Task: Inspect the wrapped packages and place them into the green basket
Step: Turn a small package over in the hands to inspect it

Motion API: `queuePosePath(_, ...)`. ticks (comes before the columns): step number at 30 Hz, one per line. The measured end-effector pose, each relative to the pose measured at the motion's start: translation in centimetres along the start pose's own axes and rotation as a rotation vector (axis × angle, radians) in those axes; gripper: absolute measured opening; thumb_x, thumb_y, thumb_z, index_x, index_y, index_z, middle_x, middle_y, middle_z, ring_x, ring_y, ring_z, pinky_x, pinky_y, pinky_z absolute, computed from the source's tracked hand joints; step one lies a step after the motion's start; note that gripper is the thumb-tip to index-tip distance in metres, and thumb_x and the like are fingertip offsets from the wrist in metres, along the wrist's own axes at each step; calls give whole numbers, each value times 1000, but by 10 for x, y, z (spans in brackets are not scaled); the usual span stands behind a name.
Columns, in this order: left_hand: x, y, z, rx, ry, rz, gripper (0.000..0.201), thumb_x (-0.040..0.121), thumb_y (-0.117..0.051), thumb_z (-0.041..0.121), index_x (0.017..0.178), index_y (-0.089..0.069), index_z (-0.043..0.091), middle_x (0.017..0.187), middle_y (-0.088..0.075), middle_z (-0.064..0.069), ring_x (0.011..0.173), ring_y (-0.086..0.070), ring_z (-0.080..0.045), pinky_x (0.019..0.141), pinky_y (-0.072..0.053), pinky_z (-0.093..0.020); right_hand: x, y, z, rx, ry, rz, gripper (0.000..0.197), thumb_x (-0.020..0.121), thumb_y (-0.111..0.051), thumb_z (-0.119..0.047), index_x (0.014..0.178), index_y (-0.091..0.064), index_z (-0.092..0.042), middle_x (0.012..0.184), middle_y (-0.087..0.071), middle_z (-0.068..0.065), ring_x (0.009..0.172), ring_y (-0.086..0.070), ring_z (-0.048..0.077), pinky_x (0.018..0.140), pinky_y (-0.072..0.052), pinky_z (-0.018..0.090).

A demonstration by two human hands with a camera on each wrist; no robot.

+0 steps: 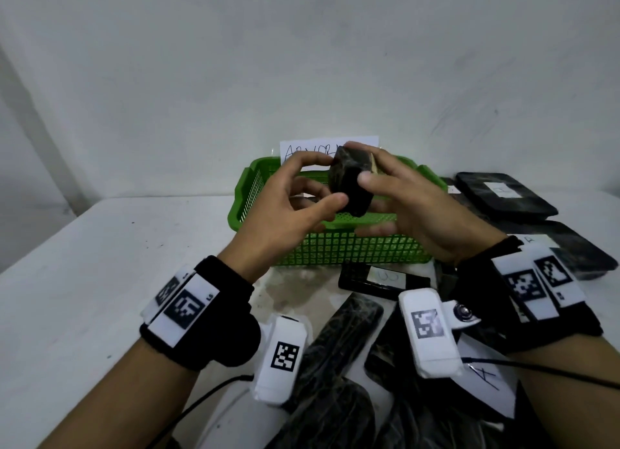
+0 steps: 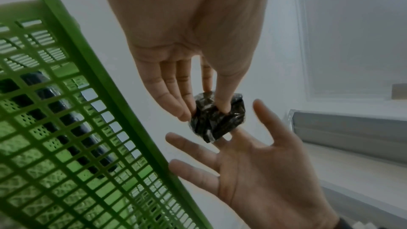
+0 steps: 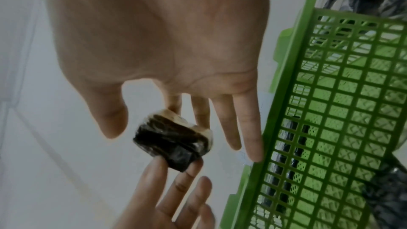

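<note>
A small package wrapped in black film [image 1: 350,183], with a tan patch showing at one end, is held up over the green basket [image 1: 335,247]. My left hand [image 1: 327,181] pinches it between thumb and fingers; in the left wrist view the thumb presses on the package [image 2: 216,119]. The fingers of my right hand [image 1: 375,170] lie straight and spread against the far side of the package [image 3: 174,138], its thumb apart. Through the mesh of the basket [image 2: 88,93] [image 3: 330,111] a dark wrapped item shows inside.
Several black wrapped packages with white labels lie on the white table: a pile in front of the basket [image 1: 339,344] and flat ones to its right [image 1: 503,193]. A handwritten paper sign [image 1: 302,150] stands behind the basket against the wall.
</note>
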State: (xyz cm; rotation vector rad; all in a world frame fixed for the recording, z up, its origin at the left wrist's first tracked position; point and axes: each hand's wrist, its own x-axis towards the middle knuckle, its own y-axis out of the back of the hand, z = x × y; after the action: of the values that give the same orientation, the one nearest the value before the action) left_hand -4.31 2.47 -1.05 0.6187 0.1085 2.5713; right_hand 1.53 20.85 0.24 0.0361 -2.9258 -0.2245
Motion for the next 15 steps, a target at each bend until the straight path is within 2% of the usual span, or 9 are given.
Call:
queuePosePath(1, 0, 1, -1, 12, -9, -4, 40, 88, -73, 13, 121, -55, 29, 92, -69, -7, 79, -68, -21, 68, -57, -27, 0, 0, -1, 48, -20, -9, 50, 88, -60, -45, 138, -55, -39, 134, -66, -3, 113, -71, 24, 89, -59, 49)
queuePosePath(3, 0, 2, -4, 39, -34, -19, 43, 87, -73, 8, 119, -55, 30, 93, -68, -6, 77, -65, -18, 70, -59, -29, 0, -2, -4, 112, -20, 18, 38, 97, -55, -42, 133, -60, -29, 132, -67, 4, 107, -73, 27, 84, -61, 48)
queuePosePath(4, 0, 1, -4, 56, -48, -31, 44, 86, -73, 7, 118, -55, 31, 95, -68, -6, 77, -65, -16, 73, -59, -31, 1, -3, -4, 127, -13, 49, 30, 102, -53, -34, 128, -63, -23, 129, -68, 8, 104, -73, 28, 82, -62, 47)
queuePosePath(6, 0, 1, -5, 85, -73, -55, 46, 85, -74, 4, 116, -55, 32, 99, -67, -5, 76, -64, -12, 78, -58, -31, 4, -5, -3, 127, 4, 110, 18, 102, -53, -16, 113, -67, -17, 116, -72, 11, 93, -73, 29, 78, -63, 46)
queuePosePath(8, 0, 1, -5, 91, -83, -79, 46, 85, -73, 4, 117, -55, 32, 102, -66, -5, 77, -63, -11, 79, -57, -28, 5, -6, -2, 92, 30, 178, 18, 99, -54, -6, 101, -67, -17, 102, -71, 9, 83, -72, 23, 69, -64, 41)
queuePosePath(10, -1, -1, -5, 81, -83, -91, 41, 86, -72, 10, 117, -56, 32, 101, -66, -5, 81, -65, -15, 79, -58, -31, 3, -7, -2, 7, 99, 258, 19, 96, -56, -2, 98, -67, -17, 100, -71, 7, 80, -72, 17, 59, -62, 35)
queuePosePath(12, -2, -2, -3, 44, -67, -89, 32, 90, -68, 16, 116, -56, 30, 97, -66, -4, 84, -67, -17, 75, -58, -31, 2, -7, -2, -84, 198, 311, 20, 93, -61, 2, 97, -68, -17, 101, -72, 4, 84, -72, 13, 55, -59, 29)
queuePosePath(15, -2, -5, 0, -19, 3, -49, 26, 95, -63, 24, 120, -54, 20, 95, -68, -1, 81, -70, -15, 73, -61, -34, 1, -5, -3, -169, 288, 332, 21, 89, -67, 2, 98, -65, -17, 99, -70, -3, 88, -70, 7, 55, -55, 19)
